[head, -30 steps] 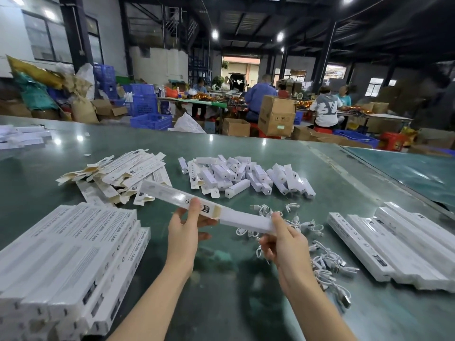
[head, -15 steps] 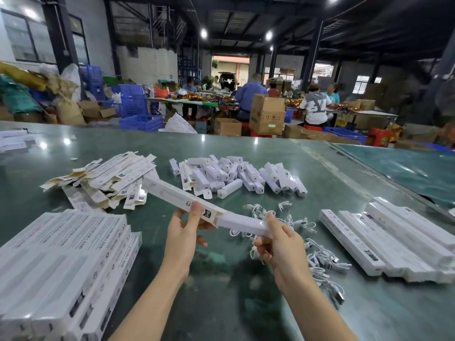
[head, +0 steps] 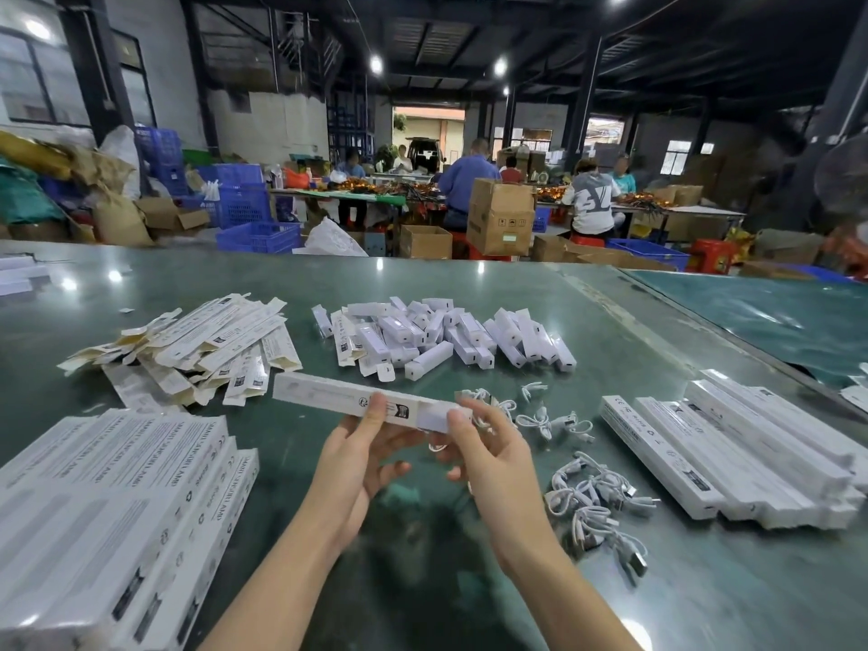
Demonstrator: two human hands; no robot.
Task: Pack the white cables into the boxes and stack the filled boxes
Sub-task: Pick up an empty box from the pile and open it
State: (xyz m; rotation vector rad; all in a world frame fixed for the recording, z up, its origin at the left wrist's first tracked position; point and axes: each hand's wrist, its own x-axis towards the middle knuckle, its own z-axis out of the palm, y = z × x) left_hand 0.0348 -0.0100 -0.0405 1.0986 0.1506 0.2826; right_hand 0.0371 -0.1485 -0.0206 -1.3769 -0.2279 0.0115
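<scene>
Green glossy desk (head: pixel 469 303) carries loose white cables (head: pixel 592 491); above it, the left hand (head: pixel 361 453) pinches a long white cardboard box (head: pixel 347 399), while right hand (head: pixel 488 444) fingers (head: pixel 454 418) apparently press its open end.

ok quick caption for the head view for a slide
Both hands, left hand and right hand, hold a long white box above loose white cables.

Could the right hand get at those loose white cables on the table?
Probably yes. The white cables lie loose on the table just beside the right hand, nothing between. But that hand holds the end of the long box, so it must let go first.
</scene>
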